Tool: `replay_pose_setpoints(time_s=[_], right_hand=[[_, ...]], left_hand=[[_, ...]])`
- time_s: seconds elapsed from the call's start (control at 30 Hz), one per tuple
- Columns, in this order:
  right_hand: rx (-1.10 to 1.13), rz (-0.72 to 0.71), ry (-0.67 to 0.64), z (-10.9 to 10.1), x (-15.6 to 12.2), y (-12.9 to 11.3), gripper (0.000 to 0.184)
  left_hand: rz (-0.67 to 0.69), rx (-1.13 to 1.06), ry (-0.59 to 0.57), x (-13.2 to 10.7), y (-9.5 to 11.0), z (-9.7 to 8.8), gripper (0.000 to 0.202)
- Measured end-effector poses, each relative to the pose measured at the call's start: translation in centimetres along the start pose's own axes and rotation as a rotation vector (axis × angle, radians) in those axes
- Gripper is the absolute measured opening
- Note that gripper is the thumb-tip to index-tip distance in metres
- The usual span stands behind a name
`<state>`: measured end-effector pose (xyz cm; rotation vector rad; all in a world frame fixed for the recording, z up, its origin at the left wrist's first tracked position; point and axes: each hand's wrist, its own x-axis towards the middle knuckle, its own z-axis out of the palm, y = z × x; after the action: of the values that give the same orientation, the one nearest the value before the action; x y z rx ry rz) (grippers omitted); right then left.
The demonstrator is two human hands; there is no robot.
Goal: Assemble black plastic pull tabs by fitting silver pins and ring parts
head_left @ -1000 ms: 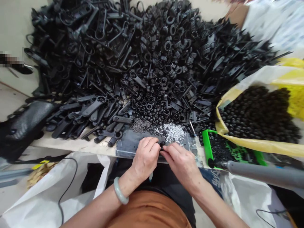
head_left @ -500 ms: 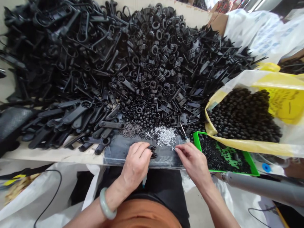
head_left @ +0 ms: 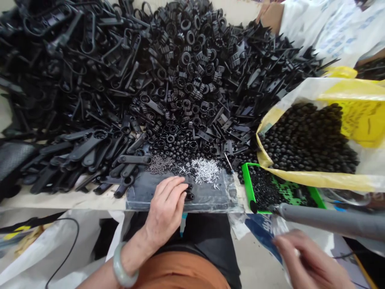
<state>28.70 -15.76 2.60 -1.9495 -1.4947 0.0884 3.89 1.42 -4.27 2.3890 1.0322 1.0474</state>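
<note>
My left hand (head_left: 167,206) rests at the table's front edge, fingers closed on a small black plastic part (head_left: 189,192) that sticks out past the fingertips. Just beyond it lie a heap of small silver pins (head_left: 204,170) and a heap of dark screws (head_left: 161,163) on a black mat (head_left: 207,196). My right hand (head_left: 309,261) is low at the bottom right, off the table, blurred by motion, below a grey tool handle (head_left: 331,220). Its fingers are smeared.
A big pile of black plastic levers, rings and strips (head_left: 168,80) covers the table. A yellow bag of black knobs (head_left: 309,136) sits at the right, above a green tray (head_left: 255,184) of small black parts. White bags (head_left: 60,257) hang below the table edge.
My right hand has left the silver pins and dropped down and right, off the table. My left hand stays on the small black part at the mat.
</note>
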Motion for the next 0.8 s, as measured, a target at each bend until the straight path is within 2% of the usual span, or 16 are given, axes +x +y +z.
replay_pose_setpoints(time_s=[0.07, 0.13, 0.2, 0.27, 0.37, 0.43, 0.63, 0.8], right_hand=[[0.109, -0.19, -0.149, 2.5, 1.8, -0.7, 0.008], [0.092, -0.259, -0.161, 5.4, 3.7, -1.2, 0.024], [0.03, -0.288, -0.166, 8.0, 5.2, -1.0, 0.028], [-0.116, -0.3, -0.148, 9.6, 6.0, -0.1, 0.03], [-0.287, -0.269, -0.072, 10.6, 6.1, 1.0, 0.031], [-0.312, -0.257, -0.04, 10.9, 5.9, 0.8, 0.033], [-0.289, -0.333, -0.138, 11.9, 3.9, -2.4, 0.035], [-0.274, -0.38, -0.158, 11.9, 1.1, -2.4, 0.047]], left_hand=[[0.006, -0.007, 0.004, 0.1, 0.1, 0.0, 0.027], [0.01, -0.011, 0.011, 0.1, 0.0, 0.2, 0.029], [0.012, -0.019, 0.022, 0.0, -0.2, 0.4, 0.029], [0.008, -0.02, 0.032, -0.3, -0.5, 0.8, 0.029], [0.008, -0.015, 0.043, -0.5, -1.0, 1.2, 0.029], [0.014, -0.016, 0.05, -0.6, -1.1, 1.3, 0.028], [0.013, -0.008, 0.027, -0.5, -1.3, 1.5, 0.028], [0.016, 0.028, 0.048, -0.4, -1.1, 1.5, 0.027]])
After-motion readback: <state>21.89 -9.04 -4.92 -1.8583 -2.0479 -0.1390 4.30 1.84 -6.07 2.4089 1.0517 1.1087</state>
